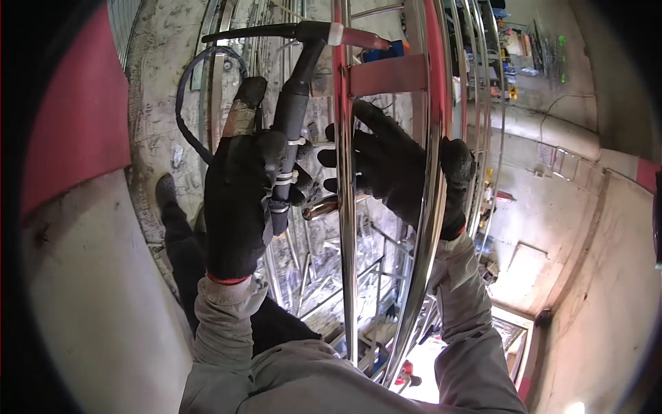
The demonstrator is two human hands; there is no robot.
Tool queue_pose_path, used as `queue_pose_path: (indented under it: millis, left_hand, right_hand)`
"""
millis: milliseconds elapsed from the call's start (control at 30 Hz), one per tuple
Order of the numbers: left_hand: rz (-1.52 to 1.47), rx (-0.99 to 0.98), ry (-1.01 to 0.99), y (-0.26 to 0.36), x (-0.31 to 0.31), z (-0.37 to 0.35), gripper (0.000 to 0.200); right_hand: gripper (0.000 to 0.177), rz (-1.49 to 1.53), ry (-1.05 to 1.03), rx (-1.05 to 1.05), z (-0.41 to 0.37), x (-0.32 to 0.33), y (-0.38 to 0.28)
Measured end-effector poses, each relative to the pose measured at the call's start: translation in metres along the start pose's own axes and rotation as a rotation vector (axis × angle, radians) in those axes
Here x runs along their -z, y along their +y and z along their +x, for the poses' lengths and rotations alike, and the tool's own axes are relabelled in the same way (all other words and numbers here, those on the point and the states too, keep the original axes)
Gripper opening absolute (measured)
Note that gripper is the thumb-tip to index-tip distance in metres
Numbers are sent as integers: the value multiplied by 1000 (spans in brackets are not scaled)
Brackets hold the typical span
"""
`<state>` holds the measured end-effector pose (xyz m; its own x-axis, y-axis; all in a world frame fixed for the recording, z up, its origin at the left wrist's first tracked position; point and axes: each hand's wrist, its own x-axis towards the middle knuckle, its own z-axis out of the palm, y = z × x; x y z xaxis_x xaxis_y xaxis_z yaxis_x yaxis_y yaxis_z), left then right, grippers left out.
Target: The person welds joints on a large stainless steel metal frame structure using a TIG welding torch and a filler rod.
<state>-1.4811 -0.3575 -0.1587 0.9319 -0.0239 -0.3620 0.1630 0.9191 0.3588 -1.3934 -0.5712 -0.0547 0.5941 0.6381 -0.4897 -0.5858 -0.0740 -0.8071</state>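
My left hand [238,186], in a dark glove, is closed around the handle of a TIG welding torch [293,107]. A black cable loops to the left of the torch. Its head lies sideways at the top, with a long black back cap pointing left and a reddish nozzle [360,39] reaching across the left of two shiny metal tubes [348,276]. Behind the tubes is my gloved right hand [396,162], its fingers spread leftward and the thumb on the outer side of the right tube [429,200]. A flat crosspiece [388,74] joins the tubes above that hand.
More long metal bars [476,76] run along the right. Assorted tools and small items [517,52] lie at the upper right. Below the tubes, thin metal frames [376,265] cover part of the stained floor [155,90]. A person's dark-clad leg [181,252] shows at left.
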Motion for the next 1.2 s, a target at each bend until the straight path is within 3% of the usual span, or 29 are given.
queue_pose_path:
  millis: [67,200,233,367,433,500,667,767,800,833,867,967,1033,1200]
  left_hand:
    - [-28,-3,6,-15,3,1,35]
    - [50,-24,-99,-24,0,5,49]
    - [120,-47,-99,-28,0,5,48]
    - [-57,-16,-130,-26,-16,1,43]
    - [-20,51,-34,-17,-23,2,21]
    - [-20,50,-23,-14,-24,4,24]
    - [14,-31,-63,-15,-24,9,33]
    - [307,-260,-111,-15,-20,9,38]
    - [233,-226,-121,-15,-22,7,41]
    - [-75,-13,-149,-12,-26,5,56]
    - [-81,-12,-149,-10,-29,4,56]
    - [-91,26,-117,-9,-33,3,54]
    - [-65,8,-102,-12,-30,3,23]
    - [-113,-5,-124,-15,-32,9,18]
  right_hand:
    - [114,88,10,51,1,5,4]
    - [116,144,6,66,1,3,1]
    - [116,149,6,65,0,2,0]
    - [117,145,24,48,0,-3,-3]
    - [118,151,27,42,1,-7,-5]
    - [119,217,-18,65,2,-11,-5]
    - [121,271,18,54,-1,-14,-7]
    - [128,306,18,61,-3,-8,-5]
    - [134,277,50,70,-4,-7,-5]
    - [133,256,43,75,-4,-7,-5]
    - [132,249,31,77,-5,-7,-5]
    - [128,237,-38,87,-3,-4,-2]
    - [126,232,-87,92,0,-2,0]
    - [121,250,-153,94,1,2,1]
